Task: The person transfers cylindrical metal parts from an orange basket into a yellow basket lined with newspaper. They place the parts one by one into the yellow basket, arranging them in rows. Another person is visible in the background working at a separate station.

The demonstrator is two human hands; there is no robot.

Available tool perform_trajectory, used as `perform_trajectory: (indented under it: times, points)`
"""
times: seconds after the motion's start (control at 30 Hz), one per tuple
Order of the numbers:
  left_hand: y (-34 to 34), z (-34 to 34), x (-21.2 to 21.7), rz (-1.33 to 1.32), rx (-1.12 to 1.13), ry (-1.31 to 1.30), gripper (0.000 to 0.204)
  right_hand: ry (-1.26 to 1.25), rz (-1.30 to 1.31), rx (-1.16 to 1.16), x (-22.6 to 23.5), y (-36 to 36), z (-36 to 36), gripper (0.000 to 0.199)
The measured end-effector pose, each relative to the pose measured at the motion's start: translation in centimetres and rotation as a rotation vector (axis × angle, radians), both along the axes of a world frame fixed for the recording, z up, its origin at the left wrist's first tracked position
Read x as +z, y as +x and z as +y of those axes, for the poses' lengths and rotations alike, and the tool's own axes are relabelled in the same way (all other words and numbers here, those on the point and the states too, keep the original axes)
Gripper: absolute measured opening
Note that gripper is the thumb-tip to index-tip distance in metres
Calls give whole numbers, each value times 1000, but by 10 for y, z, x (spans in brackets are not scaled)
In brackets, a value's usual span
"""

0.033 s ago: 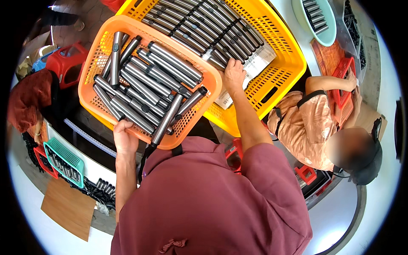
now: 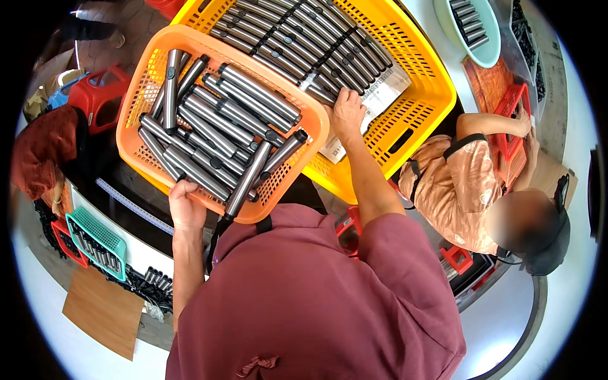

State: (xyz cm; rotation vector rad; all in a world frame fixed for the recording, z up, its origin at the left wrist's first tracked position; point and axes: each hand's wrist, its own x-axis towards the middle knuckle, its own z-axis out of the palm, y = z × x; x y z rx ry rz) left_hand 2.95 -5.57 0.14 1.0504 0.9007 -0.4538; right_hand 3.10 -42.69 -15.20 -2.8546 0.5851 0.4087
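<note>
My left hand (image 2: 188, 204) is closed on the near rim of an orange plastic basket (image 2: 321, 136). Inside it, silver metal tubes with black ends (image 2: 218, 120) lie loosely in different directions. Behind and to the right, partly covered by the basket, is a larger yellow crate (image 2: 437, 104). Rows of similar metal tubes (image 2: 297, 44) lie side by side in it, crossed by black bands, with printed paper (image 2: 387, 90) beneath. My right hand (image 2: 348, 113) reaches into this crate, its fingers curled at the end of the nearest metal tube (image 2: 321, 94); its fingertips are partly hidden.
At right a co-worker in a shiny orange shirt (image 2: 465, 183) handles a red basket (image 2: 512, 117). A pale green basin (image 2: 491, 54) of tubes stands at far right. Left are another person's dark red sleeve (image 2: 47, 149), a red stool (image 2: 95, 101) and a green basket (image 2: 104, 235).
</note>
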Motion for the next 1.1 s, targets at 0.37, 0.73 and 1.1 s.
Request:
perform_trajectory:
  times: [0.37, 0.73, 1.1]
  points:
    - [1, -1, 3, 2, 27, -67, 26, 204, -68, -268, 0, -31, -11, 47]
    - [1, 1, 3, 3, 24, -88, 32, 75, -165, 93, -24, -27, -13, 31]
    - [0, 6, -1, -3, -5, -114, 34, 62, -179, 167, -28, -26, -19, 25]
